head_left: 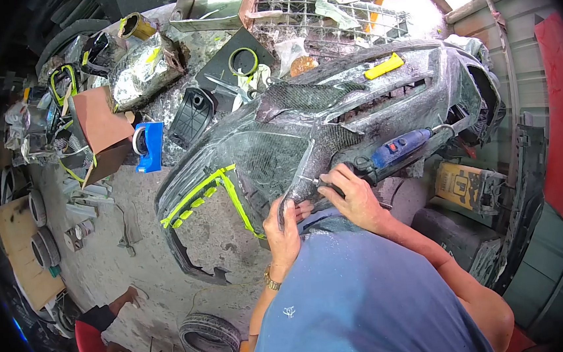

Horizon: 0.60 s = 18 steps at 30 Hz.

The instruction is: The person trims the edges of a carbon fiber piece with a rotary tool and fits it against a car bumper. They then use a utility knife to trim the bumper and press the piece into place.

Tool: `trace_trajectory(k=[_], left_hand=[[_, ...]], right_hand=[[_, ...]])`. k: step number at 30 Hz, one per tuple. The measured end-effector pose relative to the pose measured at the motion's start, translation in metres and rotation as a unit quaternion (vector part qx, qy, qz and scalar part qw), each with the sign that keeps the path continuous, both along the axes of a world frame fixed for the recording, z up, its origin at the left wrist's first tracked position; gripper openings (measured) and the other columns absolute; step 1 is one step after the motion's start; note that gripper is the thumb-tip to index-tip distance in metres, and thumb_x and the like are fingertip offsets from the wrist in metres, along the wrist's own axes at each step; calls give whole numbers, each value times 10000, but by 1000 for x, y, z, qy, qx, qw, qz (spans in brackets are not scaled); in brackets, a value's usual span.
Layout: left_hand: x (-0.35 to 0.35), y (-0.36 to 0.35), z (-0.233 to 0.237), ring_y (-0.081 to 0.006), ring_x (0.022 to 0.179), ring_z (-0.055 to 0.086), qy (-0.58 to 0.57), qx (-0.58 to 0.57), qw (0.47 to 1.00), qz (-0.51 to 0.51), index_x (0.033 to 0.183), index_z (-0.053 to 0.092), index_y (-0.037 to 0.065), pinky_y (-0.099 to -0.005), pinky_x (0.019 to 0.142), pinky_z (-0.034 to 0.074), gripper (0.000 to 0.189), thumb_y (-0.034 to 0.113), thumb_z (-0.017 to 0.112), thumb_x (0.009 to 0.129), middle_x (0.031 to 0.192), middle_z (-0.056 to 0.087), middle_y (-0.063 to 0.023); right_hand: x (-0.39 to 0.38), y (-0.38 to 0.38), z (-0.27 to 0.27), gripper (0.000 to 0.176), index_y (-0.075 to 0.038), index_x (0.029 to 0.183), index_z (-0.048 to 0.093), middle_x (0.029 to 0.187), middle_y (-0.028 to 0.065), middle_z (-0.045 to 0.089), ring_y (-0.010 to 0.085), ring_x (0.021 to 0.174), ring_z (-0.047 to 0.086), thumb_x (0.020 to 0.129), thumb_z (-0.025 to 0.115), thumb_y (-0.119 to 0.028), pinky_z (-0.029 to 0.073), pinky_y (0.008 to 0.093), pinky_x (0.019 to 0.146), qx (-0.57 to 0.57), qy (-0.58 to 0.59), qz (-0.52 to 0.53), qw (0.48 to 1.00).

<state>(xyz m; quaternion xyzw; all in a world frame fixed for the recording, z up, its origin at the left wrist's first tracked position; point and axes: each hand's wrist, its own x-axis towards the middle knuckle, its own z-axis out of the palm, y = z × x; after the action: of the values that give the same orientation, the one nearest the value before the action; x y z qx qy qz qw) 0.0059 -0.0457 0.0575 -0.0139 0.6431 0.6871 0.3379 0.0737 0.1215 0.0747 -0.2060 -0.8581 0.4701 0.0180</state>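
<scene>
A dusty carbon-weave car body panel (273, 150) lies across the work area in front of me. My left hand (284, 225) is at its near edge, fingers wrapped round the edge of a narrow strut. Just to the right, my right hand (349, 194) grips the dark front end of a blue rotary tool (401, 146), whose body rests over the panel's near side. The tool's tip points toward the strut near my left hand. Yellow-green tape (238, 202) runs along the panel's left opening. A yellow-handled cutter (384, 66) lies on top of the panel.
A blue tape dispenser (151, 146), a black plastic part (193, 115) and a tape roll (243, 61) lie at the back left. A yellow container (464, 187) stands right. Tyres (209, 336) and a person in red (95, 346) are at the lower left.
</scene>
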Motion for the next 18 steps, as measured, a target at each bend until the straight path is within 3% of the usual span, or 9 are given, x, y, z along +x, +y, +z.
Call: trace_trajectory(k=[18], left_hand=[[1, -1, 2, -211, 807, 702, 13, -7, 1000, -3, 1164, 548, -83, -324, 742, 578, 263, 123, 465, 1024, 911, 694, -161]], right_hand=[[0, -1, 0, 238, -2, 1063, 608, 948, 137, 558, 337, 858, 624, 863, 695, -99, 507, 385, 710, -10, 11, 21, 1000]])
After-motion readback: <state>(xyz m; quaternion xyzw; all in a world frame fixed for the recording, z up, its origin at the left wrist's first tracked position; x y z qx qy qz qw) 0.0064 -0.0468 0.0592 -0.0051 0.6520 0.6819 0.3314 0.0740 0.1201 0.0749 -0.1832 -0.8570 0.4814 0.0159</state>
